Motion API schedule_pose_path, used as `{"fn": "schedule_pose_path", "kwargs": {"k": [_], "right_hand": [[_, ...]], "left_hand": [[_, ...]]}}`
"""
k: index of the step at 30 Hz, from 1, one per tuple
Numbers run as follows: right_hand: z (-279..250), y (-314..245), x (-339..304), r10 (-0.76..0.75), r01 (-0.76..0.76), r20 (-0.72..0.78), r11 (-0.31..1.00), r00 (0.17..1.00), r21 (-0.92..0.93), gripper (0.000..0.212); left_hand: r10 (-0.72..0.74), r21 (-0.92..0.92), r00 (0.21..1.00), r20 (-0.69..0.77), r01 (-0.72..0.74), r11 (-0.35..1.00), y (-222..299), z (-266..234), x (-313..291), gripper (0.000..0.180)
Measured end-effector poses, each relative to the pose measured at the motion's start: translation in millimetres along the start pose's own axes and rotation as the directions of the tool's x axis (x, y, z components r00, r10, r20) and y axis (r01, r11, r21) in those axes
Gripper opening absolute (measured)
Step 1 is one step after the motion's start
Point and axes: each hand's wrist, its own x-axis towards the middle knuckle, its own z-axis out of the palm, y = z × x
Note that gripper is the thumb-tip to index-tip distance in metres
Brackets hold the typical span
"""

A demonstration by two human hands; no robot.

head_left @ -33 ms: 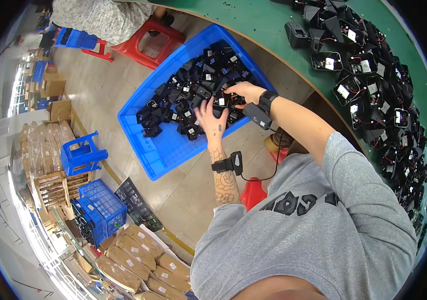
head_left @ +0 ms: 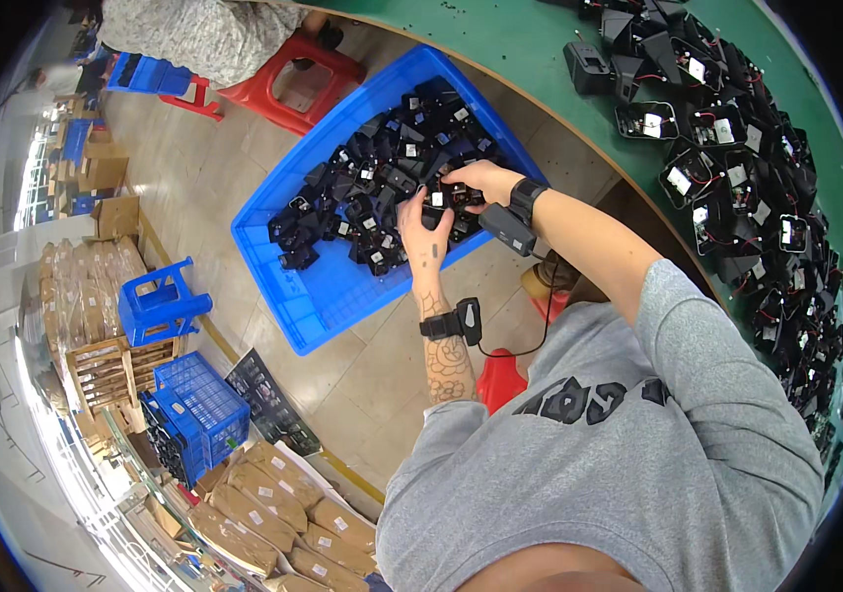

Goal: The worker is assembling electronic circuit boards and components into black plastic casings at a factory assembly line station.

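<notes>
A blue plastic bin [head_left: 315, 318] holds a heap of small black plastic housings [head_left: 382, 178], many with a white square patch. Over the near right part of that heap, my left hand [head_left: 423, 237] curls thumb and fingers around the near left side of one black electronic housing [head_left: 438, 200] with a white square on it. My right hand [head_left: 490, 183] closes on the same housing from the right, index finger stretched over its top edge. Some of its fingertips are hidden behind the housing. Both wrists wear black straps with small devices, joined by a cable.
On the right, a green table [head_left: 500, 39] carries many open black housings [head_left: 727, 128] with red wires. A red stool [head_left: 318, 74] beside a seated person stands beyond the bin. To the left are a blue stool [head_left: 165, 301], blue crates [head_left: 202, 409] and brown wrapped packages [head_left: 273, 493].
My left hand has moved slightly right, and its spread fingers have closed around the housing. My right hand stays almost where it was.
</notes>
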Motion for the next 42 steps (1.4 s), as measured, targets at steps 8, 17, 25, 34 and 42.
{"fn": "schedule_pose_path", "kwargs": {"k": [8,17,25,34,42], "right_hand": [[-21.7,23.4,21.8,-0.092,0.039,-0.239,0.975,0.967,-0.220,0.032],[-51.8,39.5,-14.9,-0.801,0.575,-0.024,0.450,0.599,-0.683,0.020],[-73.5,-66.8,-370.1,-0.596,0.678,0.332,0.581,0.731,-0.450,0.032],[-404.2,-60.9,-450.3,-0.617,-0.174,-0.661,0.662,0.427,-0.729,0.065],[-431.4,-60.1,-376.8,-0.396,0.043,-0.691,0.882,0.605,-0.468,0.057]], "left_hand": [[-0.207,-0.089,0.974,0.097,0.216,0.972,12.8,26.7,-6.6,0.034],[-0.052,0.070,0.981,-0.188,0.066,0.995,32.2,20.0,-10.0,0.032],[0.337,-0.473,0.915,-0.221,-0.403,0.784,261.7,-49.6,34.8,0.042],[0.662,-0.045,0.703,0.259,-0.676,0.736,374.7,26.9,126.9,0.064],[0.380,0.129,0.733,0.564,-0.533,0.836,411.8,72.3,177.5,0.094]]}}
